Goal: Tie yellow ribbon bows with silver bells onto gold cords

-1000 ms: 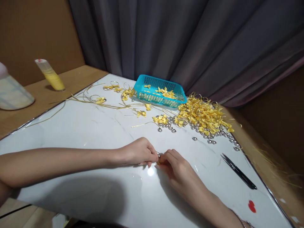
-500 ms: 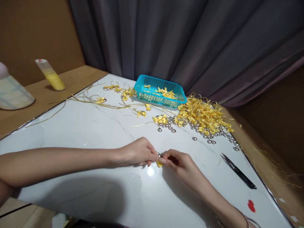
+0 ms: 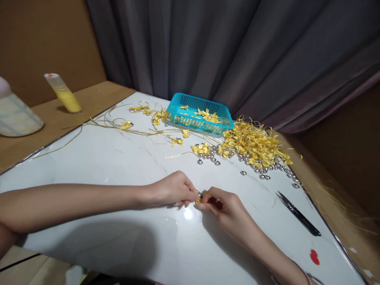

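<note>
Near the middle of the white table, my left hand [image 3: 178, 190] and my right hand [image 3: 224, 204] meet fingertip to fingertip. Between them they pinch a small yellow ribbon bow [image 3: 198, 202], mostly covered by the fingers. A bit of silver metal and thin gold cord shows at its upper edge. My left fingers are closed on its left side; my right thumb and forefinger press on its right side. Beyond the hands lie silver oval beads [image 3: 212, 155] and a few finished-looking yellow bows [image 3: 177, 141].
A turquoise basket [image 3: 202, 126] holding yellow bows stands at the back, beside a heap of bows with gold cord [image 3: 255, 142]. Black thread snips [image 3: 298, 213] and a red piece [image 3: 314, 257] lie at right. A yellow-filled tube [image 3: 68, 99] and a pale bottle [image 3: 18, 114] stand left.
My right thumb and fingers have shifted slightly on the bow, now covering more of its yellow ribbon. My left hand stays where it was.
</note>
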`<state>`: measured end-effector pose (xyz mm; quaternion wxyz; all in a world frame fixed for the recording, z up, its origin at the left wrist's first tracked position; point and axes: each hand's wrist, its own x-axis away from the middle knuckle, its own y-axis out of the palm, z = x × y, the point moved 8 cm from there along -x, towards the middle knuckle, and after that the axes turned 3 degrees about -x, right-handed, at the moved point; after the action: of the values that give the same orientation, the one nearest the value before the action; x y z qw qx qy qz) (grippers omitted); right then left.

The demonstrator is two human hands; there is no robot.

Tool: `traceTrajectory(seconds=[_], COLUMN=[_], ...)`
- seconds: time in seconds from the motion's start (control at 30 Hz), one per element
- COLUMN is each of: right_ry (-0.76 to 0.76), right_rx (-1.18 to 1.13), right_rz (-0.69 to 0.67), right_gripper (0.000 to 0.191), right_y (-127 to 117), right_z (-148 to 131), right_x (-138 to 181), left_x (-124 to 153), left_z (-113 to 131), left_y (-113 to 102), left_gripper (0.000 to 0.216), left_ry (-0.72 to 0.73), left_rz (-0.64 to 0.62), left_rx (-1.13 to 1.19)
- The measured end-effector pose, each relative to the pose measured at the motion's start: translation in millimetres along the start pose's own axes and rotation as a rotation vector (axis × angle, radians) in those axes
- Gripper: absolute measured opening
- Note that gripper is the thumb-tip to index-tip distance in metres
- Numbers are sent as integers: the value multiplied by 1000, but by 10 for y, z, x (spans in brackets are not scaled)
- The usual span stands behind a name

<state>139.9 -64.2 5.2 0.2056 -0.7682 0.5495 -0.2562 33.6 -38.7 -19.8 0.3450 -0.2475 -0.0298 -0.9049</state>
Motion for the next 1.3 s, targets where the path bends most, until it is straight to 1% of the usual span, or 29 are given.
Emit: traceTrajectory(seconds=[0.1,0.23,0.33,0.53,0.7,0.93,1.3], right_ry=[-45,-93,-55,22,63,50,35], right_rx=[-14,-17,-37,-71,-76,-54,-39], right_rz=[4,26,25,12,9,16,30], right_gripper=[16,19,20,21,23,24,23], right_y=[-21,-47,-41,-30,-17,-23,-45], right_z=[-44,-93,-76,-12,32,7,-15], right_x=[-12,-27,-42,-66,-64,-54,-61], left_x=[9,13,7,-7,4,34,40], left_z=[18,24,13,-23,-38,60,44], left_y=[1,13,13,13,18,28,24], left_gripper=[18,27,27,21,23,18,20], left_ry=[-1,-5,-8,6,-4,64,79], left_rz=[3,2,6,-10,-1,78,65], left_rx=[13,31,40,40,-7,-84,-90])
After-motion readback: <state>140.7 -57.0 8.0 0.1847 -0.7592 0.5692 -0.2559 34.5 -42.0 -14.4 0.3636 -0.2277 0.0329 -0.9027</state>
